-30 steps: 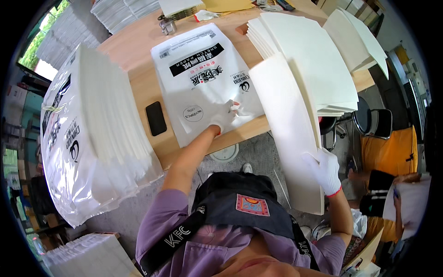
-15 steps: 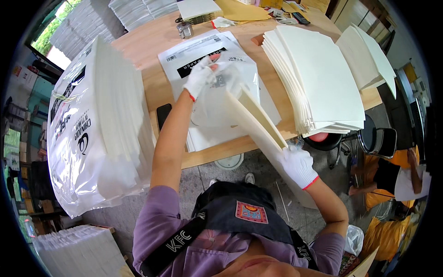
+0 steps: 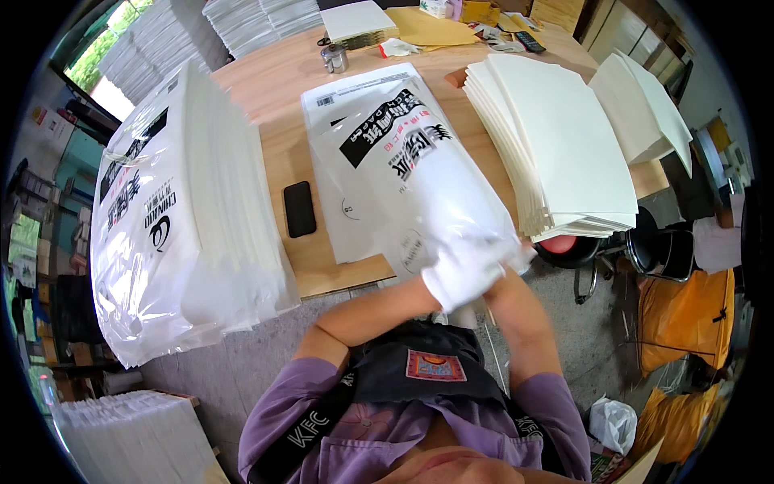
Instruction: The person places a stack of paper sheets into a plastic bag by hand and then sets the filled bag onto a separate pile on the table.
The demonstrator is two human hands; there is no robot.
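Note:
A clear printed plastic bag (image 3: 451, 189) with white paper sheets inside lies slanted over a pile of similar flat bags (image 3: 334, 181), its near end overhanging the table's front edge. At that near end my left hand (image 3: 463, 278), in a white knit glove, is closed on the plastic, somewhat blurred. My right hand (image 3: 520, 254) is beside it at the bag's near right corner. The left glove and motion blur mostly hide its fingers. My forearms come close together there.
A tall bagged paper stack (image 3: 193, 218) stands left, beside a black phone (image 3: 300, 210). To the right lie a cream sheet stack (image 3: 556, 145) and a folded sheet (image 3: 641, 109). A metal pot (image 3: 334, 58), a loose glove (image 3: 398, 48) and a remote (image 3: 530, 42) sit at the back.
The sheets, earlier held by my right hand at the bag's mouth, are now inside the bag. Both hands have come together at its near end. The phone is now fully uncovered.

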